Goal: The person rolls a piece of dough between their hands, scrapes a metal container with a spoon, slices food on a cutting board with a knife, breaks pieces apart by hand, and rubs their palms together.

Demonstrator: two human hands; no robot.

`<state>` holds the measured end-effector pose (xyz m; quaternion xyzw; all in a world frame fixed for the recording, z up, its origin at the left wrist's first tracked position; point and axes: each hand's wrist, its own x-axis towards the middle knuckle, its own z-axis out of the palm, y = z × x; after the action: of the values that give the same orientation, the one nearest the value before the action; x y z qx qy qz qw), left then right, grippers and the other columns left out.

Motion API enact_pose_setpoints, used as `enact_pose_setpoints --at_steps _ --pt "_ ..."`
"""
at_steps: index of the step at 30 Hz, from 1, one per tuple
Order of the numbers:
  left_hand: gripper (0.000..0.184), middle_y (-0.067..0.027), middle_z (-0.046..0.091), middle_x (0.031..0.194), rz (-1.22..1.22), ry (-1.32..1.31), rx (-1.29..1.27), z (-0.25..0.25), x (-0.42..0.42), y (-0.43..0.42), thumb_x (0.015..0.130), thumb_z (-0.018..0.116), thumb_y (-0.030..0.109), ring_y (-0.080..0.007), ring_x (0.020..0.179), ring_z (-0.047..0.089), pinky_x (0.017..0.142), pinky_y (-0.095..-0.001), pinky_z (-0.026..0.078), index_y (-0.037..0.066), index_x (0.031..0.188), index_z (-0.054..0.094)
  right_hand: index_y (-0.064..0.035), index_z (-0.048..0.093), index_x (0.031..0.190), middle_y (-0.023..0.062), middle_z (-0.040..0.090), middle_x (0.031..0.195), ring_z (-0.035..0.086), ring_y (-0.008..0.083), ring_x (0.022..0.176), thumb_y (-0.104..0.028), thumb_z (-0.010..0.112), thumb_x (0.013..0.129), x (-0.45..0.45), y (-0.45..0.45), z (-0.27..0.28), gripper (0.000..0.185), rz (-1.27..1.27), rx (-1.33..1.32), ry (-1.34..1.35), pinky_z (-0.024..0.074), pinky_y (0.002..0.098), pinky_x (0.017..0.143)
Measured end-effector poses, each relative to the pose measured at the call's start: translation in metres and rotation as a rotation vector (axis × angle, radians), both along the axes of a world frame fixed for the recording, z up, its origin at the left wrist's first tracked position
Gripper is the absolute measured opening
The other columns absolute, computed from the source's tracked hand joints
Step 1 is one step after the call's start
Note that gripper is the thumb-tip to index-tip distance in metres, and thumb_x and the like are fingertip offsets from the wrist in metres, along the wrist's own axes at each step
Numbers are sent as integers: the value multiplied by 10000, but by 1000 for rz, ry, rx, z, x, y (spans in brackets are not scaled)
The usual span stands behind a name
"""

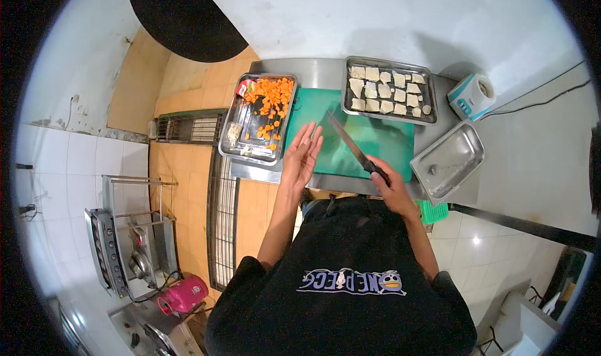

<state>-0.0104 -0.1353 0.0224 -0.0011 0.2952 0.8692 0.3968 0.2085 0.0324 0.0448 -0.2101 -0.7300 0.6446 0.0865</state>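
Note:
My right hand (391, 184) is closed round the black handle of a kitchen knife (350, 143), its blade slanting up and left over the green cutting board (382, 140). Palm up and fingers stretched, my left hand (303, 156) hovers at the board's left edge and holds nothing. Beside it on the left lies a metal tray (244, 115) with many orange carrot pieces (272, 96), a red and white packet (245, 88) and a small pale heap (234, 132). Another metal tray (429, 96) overlaps the board's upper right, bearing rows of flat, pale cut pieces (385, 91).
An empty-looking metal pan (451, 162) sits tilted at the board's right. Behind it is a white and teal appliance (472, 96) with a black cord. A green basket (434, 212) is below the table edge. At lower left are a stove (109, 253) and a pink gas cylinder (184, 294).

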Motion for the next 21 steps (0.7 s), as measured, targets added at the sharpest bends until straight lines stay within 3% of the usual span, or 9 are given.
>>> enact_pose_setpoints --at_steps 10,14,16,21 --pt "579 -157 346 1601 147 -99 -165 -30 16 -28 1022 543 26 -289 1456 391 1199 -391 402 -61 1529 277 -46 533 1438 185 562 1450 505 300 1374 -160 537 1026 2 0 -5 428 118 -29 -45 349 385 1158" --pt "547 -138 359 1598 123 -45 -207 -34 23 -38 1041 521 58 -282 1456 394 1194 -404 404 -38 1531 299 -42 531 1440 185 553 1459 494 299 1384 -175 527 1033 3 2 -5 428 128 -32 -85 342 385 1163" --pt "525 -141 471 1523 165 -43 -264 -40 25 -46 1046 548 132 -256 1363 518 1122 -395 484 -20 1514 364 -51 529 1443 184 559 1454 500 302 1378 -169 532 1030 3 4 -8 430 137 -27 -88 346 387 1161" --pt "499 -78 601 1379 280 -191 -346 -65 25 -65 1054 554 193 -186 1211 629 1059 -377 530 15 1498 411 -70 528 1447 175 574 1441 525 302 1354 -145 535 1023 2 6 -11 431 185 12 -56 369 382 1142"
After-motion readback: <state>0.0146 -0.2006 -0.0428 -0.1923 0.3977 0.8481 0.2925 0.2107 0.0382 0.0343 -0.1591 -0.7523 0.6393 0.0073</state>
